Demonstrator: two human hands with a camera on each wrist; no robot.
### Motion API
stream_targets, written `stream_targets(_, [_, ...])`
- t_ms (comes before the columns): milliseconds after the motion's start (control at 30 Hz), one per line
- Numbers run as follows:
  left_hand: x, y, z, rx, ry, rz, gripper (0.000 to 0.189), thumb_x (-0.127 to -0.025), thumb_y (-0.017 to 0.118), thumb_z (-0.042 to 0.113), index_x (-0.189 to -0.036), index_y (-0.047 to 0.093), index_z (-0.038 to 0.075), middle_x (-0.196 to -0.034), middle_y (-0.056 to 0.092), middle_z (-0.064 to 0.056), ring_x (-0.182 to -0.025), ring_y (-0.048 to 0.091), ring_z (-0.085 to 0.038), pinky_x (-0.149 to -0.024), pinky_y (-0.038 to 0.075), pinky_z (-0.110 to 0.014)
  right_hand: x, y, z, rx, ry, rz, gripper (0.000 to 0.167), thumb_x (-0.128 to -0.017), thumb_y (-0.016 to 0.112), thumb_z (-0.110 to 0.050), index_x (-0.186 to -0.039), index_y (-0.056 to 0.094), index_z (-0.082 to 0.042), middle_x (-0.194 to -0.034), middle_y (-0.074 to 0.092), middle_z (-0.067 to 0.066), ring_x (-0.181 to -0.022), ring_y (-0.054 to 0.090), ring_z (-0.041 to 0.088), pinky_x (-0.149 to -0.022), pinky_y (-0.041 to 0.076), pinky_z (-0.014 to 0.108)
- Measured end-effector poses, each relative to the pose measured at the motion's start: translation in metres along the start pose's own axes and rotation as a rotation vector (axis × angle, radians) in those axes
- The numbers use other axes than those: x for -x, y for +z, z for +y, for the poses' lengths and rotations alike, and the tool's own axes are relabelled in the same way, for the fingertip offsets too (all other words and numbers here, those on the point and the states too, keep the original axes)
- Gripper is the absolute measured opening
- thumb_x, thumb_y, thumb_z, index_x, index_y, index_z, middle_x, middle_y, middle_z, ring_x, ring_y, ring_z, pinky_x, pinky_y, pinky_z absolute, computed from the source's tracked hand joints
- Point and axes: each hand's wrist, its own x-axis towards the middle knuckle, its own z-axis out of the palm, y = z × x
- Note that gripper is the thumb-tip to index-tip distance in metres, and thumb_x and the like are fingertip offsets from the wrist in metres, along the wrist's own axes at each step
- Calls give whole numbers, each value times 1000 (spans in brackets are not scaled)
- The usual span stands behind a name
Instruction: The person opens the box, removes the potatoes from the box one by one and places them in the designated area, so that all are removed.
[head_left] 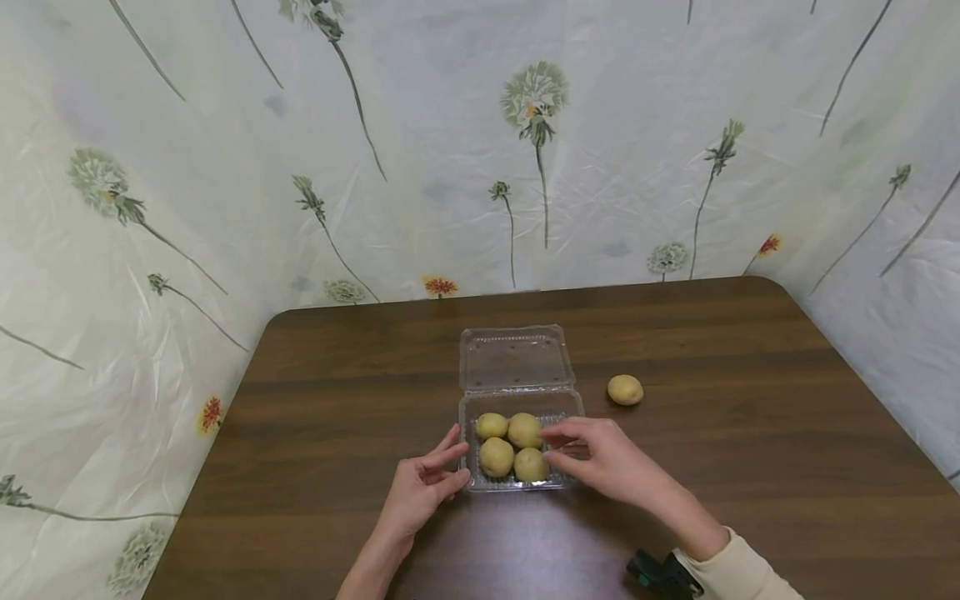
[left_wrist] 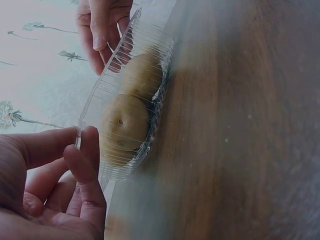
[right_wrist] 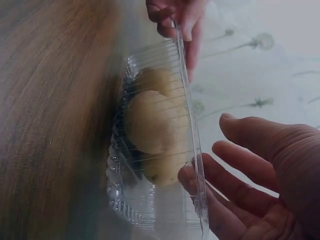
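Pinching the left edge of the clear box (head_left: 558, 405), your left hand (head_left: 414, 493) has its grip pressed together on that thin rim. The box sits flat on the brown worktop (head_left: 337, 417), right in front of you. Its lid (head_left: 517, 358) lies back on the far side, so box and lid together make one long shape pointing away from you. The fold between them runs side to side. Four potatoes (head_left: 497, 457) sit inside, two by two, near the left. Your right hand (head_left: 606, 457) reaches over the right rim with its grip spread; you can't tell if it touches a potato. One more potato (head_left: 626, 390) lies right of the box, its long way running side to side.
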Motion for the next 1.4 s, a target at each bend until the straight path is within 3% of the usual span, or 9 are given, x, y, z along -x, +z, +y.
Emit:
stream_targets(433, [0, 1, 0, -6, 2, -6, 42, -87, 73, 6, -127, 63, -1, -149, 44, -2, -75, 61, -12, -64, 47, -21, -9, 8, -4, 188, -67, -26, 18, -90, 71, -13, -106, 72, -3, -100, 71, 5, -89, 67, 19, -78, 54, 34])
stream_targets(733, [0, 1, 0, 5, -2, 0, 43, -87, 73, 6, -128, 63, -1, -149, 43, -2, -74, 60, -12, -63, 47, -22, -14, 10, -4, 284, -28, -56, 20, -89, 72, -14, -106, 73, -5, -100, 72, 2, -88, 66, 17, -77, 53, 33])
stream_targets(1133, [0, 0, 0, 6, 1, -6, 43, -87, 73, 7, -128, 63, -1, -150, 42, -2, -74, 60, -11, -63, 47, -22, -19, 8, -5, 265, 76, -132, 29, -90, 71, -24, -113, 72, -5, -104, 72, 3, -94, 66, 16, -81, 52, 36])
stream_targets(1267, [0, -1, -1, -8, 5, -7, 43, -87, 73, 7, -127, 63, -1, -149, 43, -2, -74, 60, -12, -64, 47, -22, -21, 8, -8, 236, 74, -199, 36, -91, 71, -27, -119, 68, -4, -90, 70, -3, -78, 62, 10, -71, 51, 32])
stream_targets(1400, [0, -1, -3, -22, -1, -4, 42, -86, 74, 7, -127, 64, 0, -148, 45, 0, -74, 61, -12, -64, 47, -21, -24, 9, -8, 194, 47, -230, 40, -90, 72, -26, -121, 66, -1, -87, 68, -6, -75, 61, 5, -68, 52, 28])
